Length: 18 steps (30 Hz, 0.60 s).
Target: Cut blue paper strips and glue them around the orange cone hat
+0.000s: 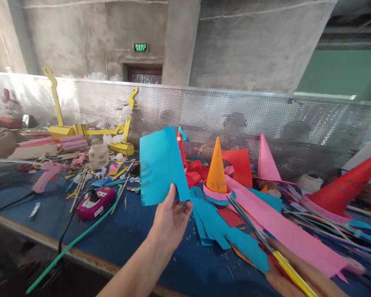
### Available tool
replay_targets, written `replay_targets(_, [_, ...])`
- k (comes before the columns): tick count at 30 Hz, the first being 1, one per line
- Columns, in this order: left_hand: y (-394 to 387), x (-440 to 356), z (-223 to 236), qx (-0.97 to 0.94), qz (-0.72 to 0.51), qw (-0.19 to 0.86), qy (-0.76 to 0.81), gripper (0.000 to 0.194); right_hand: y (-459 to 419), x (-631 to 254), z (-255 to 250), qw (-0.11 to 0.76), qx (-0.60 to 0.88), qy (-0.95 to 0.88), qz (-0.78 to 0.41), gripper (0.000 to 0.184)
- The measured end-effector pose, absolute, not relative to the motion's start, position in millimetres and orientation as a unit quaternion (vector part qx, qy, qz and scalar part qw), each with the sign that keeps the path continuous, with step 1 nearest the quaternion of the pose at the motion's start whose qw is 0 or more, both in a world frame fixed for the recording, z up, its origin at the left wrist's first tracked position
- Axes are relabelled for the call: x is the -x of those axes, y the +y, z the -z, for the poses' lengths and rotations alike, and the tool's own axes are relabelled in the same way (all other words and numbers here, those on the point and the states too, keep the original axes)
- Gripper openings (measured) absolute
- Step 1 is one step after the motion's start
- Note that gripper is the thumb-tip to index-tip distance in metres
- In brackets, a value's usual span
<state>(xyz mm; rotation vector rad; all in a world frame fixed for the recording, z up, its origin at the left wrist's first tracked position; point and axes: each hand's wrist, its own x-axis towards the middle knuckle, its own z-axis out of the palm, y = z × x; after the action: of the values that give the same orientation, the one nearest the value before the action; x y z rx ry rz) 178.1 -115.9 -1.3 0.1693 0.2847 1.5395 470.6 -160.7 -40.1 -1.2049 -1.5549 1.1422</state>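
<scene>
Probably light, bendy and easily creased, the blue sheet (159,165) is above the desk (120,243), best held by its lower edge, where the left hand (170,218) pinches it while the right hand (309,266) grips yellow-handled scissors (280,260).

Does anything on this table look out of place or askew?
Yes: the red paper cone at right appears tilted, while the orange cone stands upright. Loose scraps also litter the table around the glass jar.

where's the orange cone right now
In the head view, the orange cone stands just right of centre, a pink band around its base, to the right of the blue sheet in the left hand.
</scene>
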Motion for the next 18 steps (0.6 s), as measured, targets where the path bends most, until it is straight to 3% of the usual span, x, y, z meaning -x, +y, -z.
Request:
replay_targets(2, [-119.3, -177.6, -0.4, -0.067, -0.688, 0.710, 0.132, 0.011, -156.0, -483.4, 37.4, 0.381, 0.561, -0.661, -0.320, 0.056])
replay_targets(5, [-124.5, -174.3, -3.7, -0.062, -0.689, 0.707, 0.148, 0.015, -154.0, -484.5, 35.7, 0.260, 0.621, -0.730, -0.118, 0.056])
replay_targets(8, [-128.5, -169.4, -4.4, -0.065, -0.693, 0.701, 0.158, 0.014, -155.7, -477.0, 30.7, 0.128, 0.644, -0.750, -0.082, 0.055])
replay_targets(10, [-131.1, -167.9, -2.6, -0.065, -0.692, 0.699, 0.170, 0.014, -158.1, -473.7, 24.6, 0.093, 0.643, -0.756, -0.084, 0.055])
replay_targets(14, [-137.1, -175.7, 5.0, -0.051, -0.683, 0.700, 0.203, 0.019, -160.5, -457.4, 5.3, 0.129, 0.617, -0.773, -0.072, 0.033])
replay_targets(16, [-140.1, -185.1, 9.6, -0.049, -0.667, 0.718, 0.193, 0.017, -157.5, -434.6, -6.7, 0.217, 0.571, -0.783, -0.120, 0.031])
replay_targets(18, [-143.2, -196.1, 13.8, -0.050, -0.643, 0.744, 0.174, 0.013, -151.6, -403.2, -16.6, 0.340, 0.509, -0.751, -0.249, 0.037])
